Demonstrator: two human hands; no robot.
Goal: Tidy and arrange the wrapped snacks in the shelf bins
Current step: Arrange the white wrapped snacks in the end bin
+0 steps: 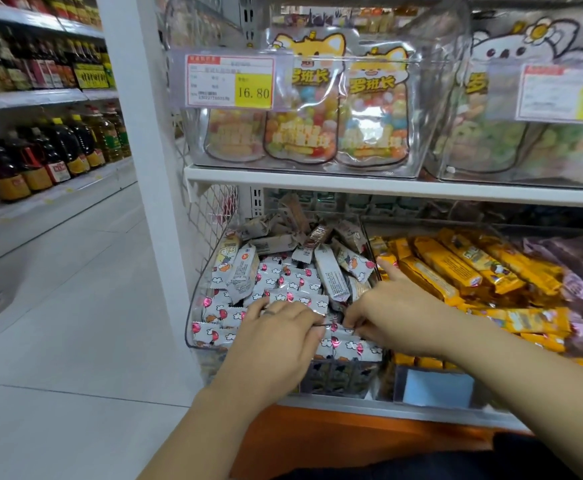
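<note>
bottles of oil line the shelves far left. on the lower shelf a clear bin holds a heap of white snack packets. the left hand and right hand meet at its front, fingers curled, each pinching packets there; the right forefinger sticks out. yellow bars fill the next bin.
</note>
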